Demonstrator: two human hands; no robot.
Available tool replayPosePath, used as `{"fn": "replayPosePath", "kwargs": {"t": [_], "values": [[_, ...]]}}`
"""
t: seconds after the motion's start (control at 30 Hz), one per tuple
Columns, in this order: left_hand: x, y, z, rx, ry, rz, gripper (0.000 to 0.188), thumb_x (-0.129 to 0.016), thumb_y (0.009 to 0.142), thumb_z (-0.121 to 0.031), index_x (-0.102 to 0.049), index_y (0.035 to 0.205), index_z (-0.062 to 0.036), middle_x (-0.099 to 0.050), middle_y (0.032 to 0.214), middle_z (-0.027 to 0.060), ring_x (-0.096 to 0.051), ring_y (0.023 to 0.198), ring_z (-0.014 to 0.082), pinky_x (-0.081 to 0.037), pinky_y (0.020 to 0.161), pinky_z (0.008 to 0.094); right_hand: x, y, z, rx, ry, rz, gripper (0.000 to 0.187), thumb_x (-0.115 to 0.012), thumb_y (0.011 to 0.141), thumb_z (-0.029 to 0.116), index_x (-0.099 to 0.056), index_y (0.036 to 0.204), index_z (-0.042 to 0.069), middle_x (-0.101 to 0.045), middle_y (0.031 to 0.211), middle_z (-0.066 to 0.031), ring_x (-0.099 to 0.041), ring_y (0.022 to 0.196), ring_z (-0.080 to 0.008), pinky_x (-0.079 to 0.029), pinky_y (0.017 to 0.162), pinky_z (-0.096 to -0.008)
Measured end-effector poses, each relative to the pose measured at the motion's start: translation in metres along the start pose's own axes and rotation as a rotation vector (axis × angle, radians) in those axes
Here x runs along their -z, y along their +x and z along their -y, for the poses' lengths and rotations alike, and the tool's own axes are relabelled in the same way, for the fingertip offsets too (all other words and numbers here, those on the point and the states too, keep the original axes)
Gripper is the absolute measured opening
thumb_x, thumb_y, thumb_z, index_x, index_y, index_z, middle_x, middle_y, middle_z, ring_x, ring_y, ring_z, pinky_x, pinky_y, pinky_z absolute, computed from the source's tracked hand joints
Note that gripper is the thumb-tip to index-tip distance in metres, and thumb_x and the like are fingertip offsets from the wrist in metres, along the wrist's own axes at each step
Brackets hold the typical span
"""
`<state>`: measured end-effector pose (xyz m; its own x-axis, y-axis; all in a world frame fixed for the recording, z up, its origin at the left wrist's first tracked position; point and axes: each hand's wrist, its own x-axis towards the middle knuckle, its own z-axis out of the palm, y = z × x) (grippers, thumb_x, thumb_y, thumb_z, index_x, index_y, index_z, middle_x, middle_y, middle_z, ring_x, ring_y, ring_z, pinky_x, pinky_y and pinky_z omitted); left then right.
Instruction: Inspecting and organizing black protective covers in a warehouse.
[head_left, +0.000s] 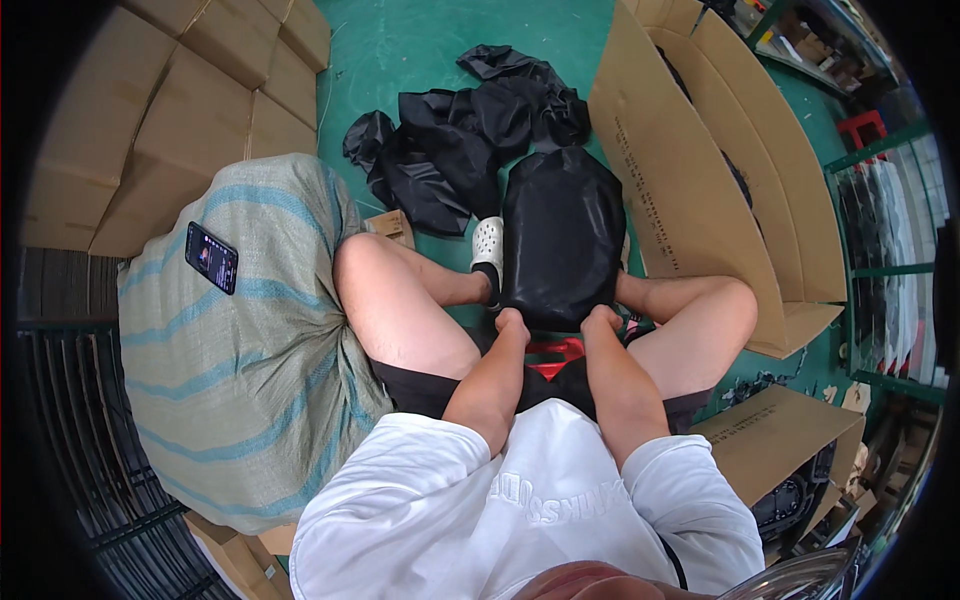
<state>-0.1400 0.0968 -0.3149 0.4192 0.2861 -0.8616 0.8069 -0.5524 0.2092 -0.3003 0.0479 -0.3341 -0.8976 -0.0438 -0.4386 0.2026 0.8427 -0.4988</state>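
Between my bent legs stands a black seat-shaped piece [562,235] with a smooth, shiny, leather-like cover. Its far end is rounded, and its near edge faces me. My left hand [512,321] is closed on the left corner of that near edge. At the right corner, my right hand [602,318] grips the same edge. The fingers of both hands are partly hidden behind the edge, and so is the underside of the piece. Just beyond it, several loose black leather-like covers [450,140] lie crumpled on the green floor.
A large striped woven sack [240,400] sits at my left with a phone [211,258] on top. Stacked cartons [190,130] rise behind it. A tall open carton [680,170] stands at the right, near a shelf rack [885,270]. Another carton [780,440] holds black parts.
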Motion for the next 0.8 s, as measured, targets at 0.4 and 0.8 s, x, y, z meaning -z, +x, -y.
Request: {"fn": "replayPosePath", "kwargs": {"t": [0.4, 0.8], "values": [[-0.003, -0.002, -0.042, -0.295, -0.149, 0.148, 0.056, -0.048, 0.094, -0.035, -0.057, 0.126, 0.0091, -0.056, 0.136, 0.0193, -0.055, 0.123, 0.0321, -0.042, 0.105, 0.0398, -0.002, 0.026, 0.018, -0.162, -0.152, 0.157, 0.031, -0.057, 0.083, 0.023, -0.068, 0.107, 0.006, -0.070, 0.107, -0.0120, -0.067, 0.097, -0.0301, -0.051, 0.089, -0.0440], [-0.023, -0.011, -0.103, -0.832, 0.283, 0.370, 0.056, -0.063, 0.090, -0.043, -0.064, 0.111, 0.0091, -0.064, 0.115, 0.0235, -0.060, 0.107, 0.0328, -0.043, 0.095, 0.0390, 0.005, -0.041, 0.065, 0.885, -0.157, 0.122, 0.049, -0.062, 0.087, 0.032, -0.057, 0.125, 0.002, -0.054, 0.133, -0.0222, -0.049, 0.123, -0.0421, -0.037, 0.103, -0.0534]]}}
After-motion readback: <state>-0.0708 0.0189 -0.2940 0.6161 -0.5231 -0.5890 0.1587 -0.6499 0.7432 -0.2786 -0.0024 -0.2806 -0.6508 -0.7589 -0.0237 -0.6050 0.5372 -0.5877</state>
